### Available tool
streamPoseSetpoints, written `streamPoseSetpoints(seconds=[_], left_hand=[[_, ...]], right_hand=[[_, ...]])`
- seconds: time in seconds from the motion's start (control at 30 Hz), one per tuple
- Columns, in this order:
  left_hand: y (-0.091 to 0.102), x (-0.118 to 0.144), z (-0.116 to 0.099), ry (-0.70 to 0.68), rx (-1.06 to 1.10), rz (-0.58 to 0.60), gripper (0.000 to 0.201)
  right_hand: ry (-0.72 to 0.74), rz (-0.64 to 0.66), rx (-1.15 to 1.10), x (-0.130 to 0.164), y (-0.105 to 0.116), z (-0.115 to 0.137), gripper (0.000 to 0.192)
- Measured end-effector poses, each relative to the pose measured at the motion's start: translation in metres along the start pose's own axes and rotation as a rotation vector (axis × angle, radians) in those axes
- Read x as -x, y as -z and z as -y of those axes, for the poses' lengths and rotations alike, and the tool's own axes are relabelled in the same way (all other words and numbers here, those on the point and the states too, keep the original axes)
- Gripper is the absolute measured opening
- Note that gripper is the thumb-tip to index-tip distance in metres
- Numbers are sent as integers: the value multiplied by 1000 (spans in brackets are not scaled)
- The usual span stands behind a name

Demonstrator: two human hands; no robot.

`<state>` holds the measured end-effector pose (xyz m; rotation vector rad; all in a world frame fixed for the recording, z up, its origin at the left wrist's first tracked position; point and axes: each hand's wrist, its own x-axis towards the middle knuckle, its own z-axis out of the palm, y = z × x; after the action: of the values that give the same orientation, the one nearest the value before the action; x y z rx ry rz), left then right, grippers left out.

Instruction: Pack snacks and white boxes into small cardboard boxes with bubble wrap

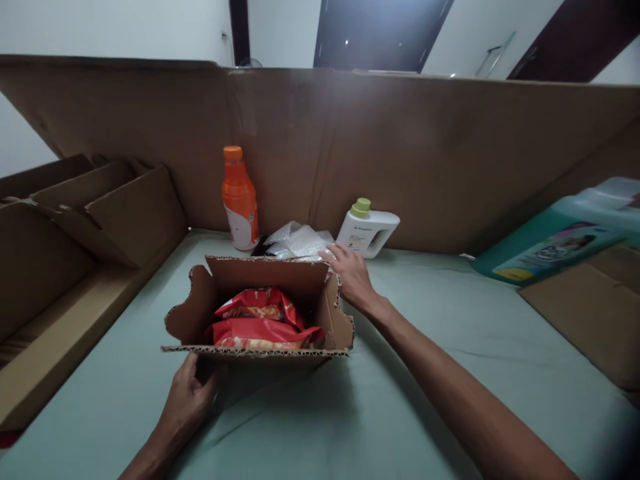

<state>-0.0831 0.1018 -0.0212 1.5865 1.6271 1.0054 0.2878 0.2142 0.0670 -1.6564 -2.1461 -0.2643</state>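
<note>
An open cardboard box (273, 277) sits on the green sheet in front of me, with red snack packets (260, 323) inside. My left hand (190, 390) grips the box's near wall from below. My right hand (353, 273) reaches past the box's far right corner, fingers spread, touching clear crumpled plastic bags (297, 241) behind the box. It holds nothing that I can see. An orange drink bottle (240, 200) stands upright behind the box. A white jug with a green cap (369, 229) stands just beyond my right hand.
A tall cardboard wall (450, 153) runs across the back. Folded cardboard boxes (100, 207) stack at the left. A teal packaged item (560, 240) lies on flat cardboard (590, 307) at the right. The green sheet (450, 320) covers the surface.
</note>
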Motion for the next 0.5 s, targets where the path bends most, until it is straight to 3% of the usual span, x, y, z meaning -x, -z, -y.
streamPoseSetpoints(seconds=[0.1, 0.2, 0.27, 0.33, 0.4, 0.5], left_hand=[[2, 0, 8, -10, -16, 5, 43], [2, -1, 6, -34, -23, 16, 39], [2, -1, 0, -37, -23, 5, 40], [3, -2, -7, -42, -5, -2, 42], [4, -2, -14, -56, 20, 4, 43], [6, -1, -19, -73, 18, 10, 42]], right_hand=[[-15, 26, 47, -37, -12, -2, 24], [-93, -83, 57, -25, -3, -5, 23], [-102, -240, 44, 13, 15, -8, 23], [-40, -362, 1, 70, 37, -9, 21], [36, -295, -35, 133, 58, -6, 23], [71, -61, -79, 211, 83, 10, 25]])
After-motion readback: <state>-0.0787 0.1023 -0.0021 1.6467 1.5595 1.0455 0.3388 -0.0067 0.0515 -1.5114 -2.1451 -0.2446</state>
